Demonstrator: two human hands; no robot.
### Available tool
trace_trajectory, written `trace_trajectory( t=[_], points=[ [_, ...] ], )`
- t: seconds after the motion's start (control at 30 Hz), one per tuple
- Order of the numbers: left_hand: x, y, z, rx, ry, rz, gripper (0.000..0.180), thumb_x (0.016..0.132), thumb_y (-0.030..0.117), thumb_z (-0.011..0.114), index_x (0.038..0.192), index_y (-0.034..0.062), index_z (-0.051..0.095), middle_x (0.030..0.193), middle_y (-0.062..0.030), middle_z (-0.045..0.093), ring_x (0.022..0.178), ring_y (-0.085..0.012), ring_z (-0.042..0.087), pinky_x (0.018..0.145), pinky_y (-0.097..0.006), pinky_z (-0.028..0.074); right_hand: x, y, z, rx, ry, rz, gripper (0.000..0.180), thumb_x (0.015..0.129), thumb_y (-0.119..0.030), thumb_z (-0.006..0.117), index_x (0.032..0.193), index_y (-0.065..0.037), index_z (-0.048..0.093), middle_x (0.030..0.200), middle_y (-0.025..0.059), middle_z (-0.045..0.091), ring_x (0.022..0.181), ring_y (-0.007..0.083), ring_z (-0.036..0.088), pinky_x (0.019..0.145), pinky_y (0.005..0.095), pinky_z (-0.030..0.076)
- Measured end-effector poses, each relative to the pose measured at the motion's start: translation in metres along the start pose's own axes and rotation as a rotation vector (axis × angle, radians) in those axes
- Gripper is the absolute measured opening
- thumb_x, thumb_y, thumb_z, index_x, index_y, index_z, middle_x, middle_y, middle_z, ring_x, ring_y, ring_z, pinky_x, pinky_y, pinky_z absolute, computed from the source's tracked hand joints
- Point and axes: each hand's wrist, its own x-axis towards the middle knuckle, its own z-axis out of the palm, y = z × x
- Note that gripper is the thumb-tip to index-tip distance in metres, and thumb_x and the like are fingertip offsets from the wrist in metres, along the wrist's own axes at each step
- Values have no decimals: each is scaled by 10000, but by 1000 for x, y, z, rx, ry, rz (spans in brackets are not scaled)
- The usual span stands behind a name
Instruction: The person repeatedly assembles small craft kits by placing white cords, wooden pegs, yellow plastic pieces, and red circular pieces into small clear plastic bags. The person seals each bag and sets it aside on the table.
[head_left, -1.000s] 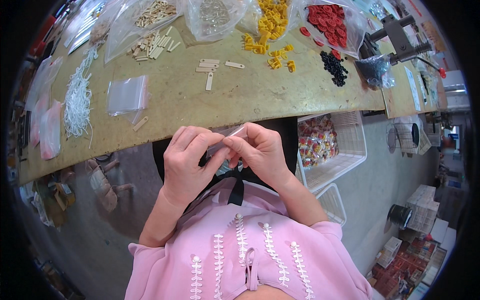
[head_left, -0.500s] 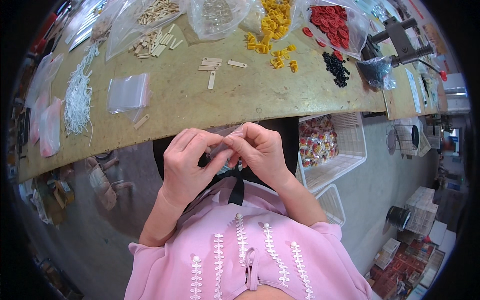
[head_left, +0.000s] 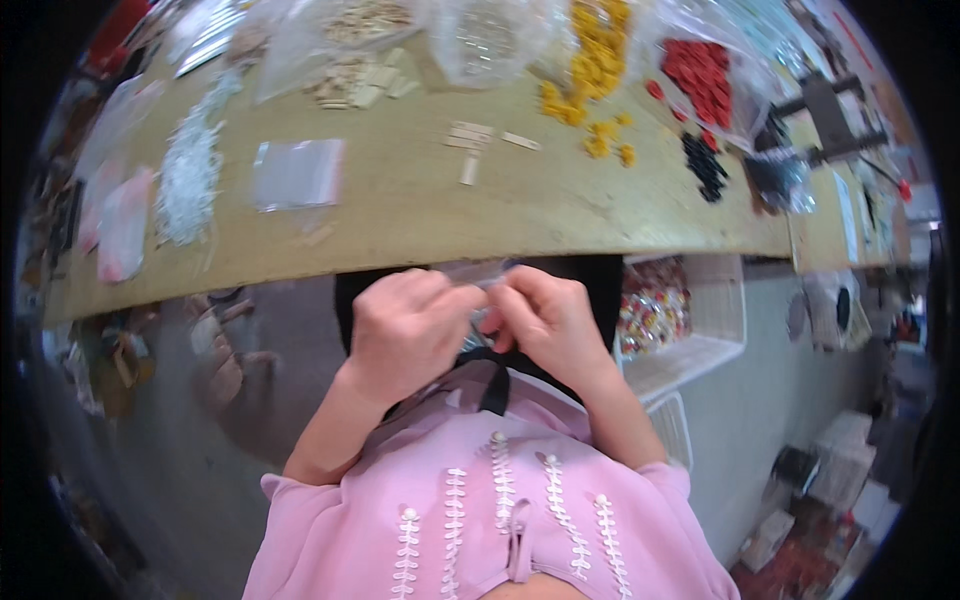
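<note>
My left hand (head_left: 415,325) and my right hand (head_left: 555,320) meet just off the table's near edge, in front of my body. Both are closed, fingertips pinching a small clear plastic bag (head_left: 472,271) between them. Its contents are hidden by my fingers and blurred. Beyond my hands on the table lies a stack of clear plastic bags (head_left: 290,175). Several flat wooden pieces with holes (head_left: 470,138) lie to its right, and a single wooden piece (head_left: 319,235) sits near the edge.
On the table (head_left: 400,225) are white cords (head_left: 190,180), a pile of wooden pieces (head_left: 365,80), yellow plastic parts (head_left: 598,55), red discs (head_left: 697,80) and small black rings (head_left: 704,168). A hand press (head_left: 840,120) stands right. Below it, a white crate (head_left: 715,310) holds colourful packets (head_left: 653,310).
The whole view has shifted, so the table things appear farther right, and the picture is blurrier. My hands remain together at the plastic bag, fingers slightly moved.
</note>
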Motion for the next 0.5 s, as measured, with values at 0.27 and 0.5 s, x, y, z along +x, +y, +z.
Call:
trace_trajectory(
  t=[0.27, 0.5],
  points=[
    [-20, -14, -19, -63, -86, 32, 150, 805, 102, 833, 859, 81, 695, 806, -53, 638, 732, -263, 628, 666, -379, 520, 0, -14, 1, -511, 211, -948, 321, 822, 99, 753, 1114, -31, 728, 1086, 130, 740, 866, 282, 753, 659, 336, 609],
    [-29, -13, -58, -163, -131, -12, 127, 843, 83, 832, 937, 74, 747, 842, -62, 698, 741, -253, 668, 664, -368, 551, -2, -20, 5, -736, -196, -813, 286, 752, -10, 739, 1033, -59, 726, 1060, 75, 712, 916, 261, 714, 726, 359, 607]
  ],
)
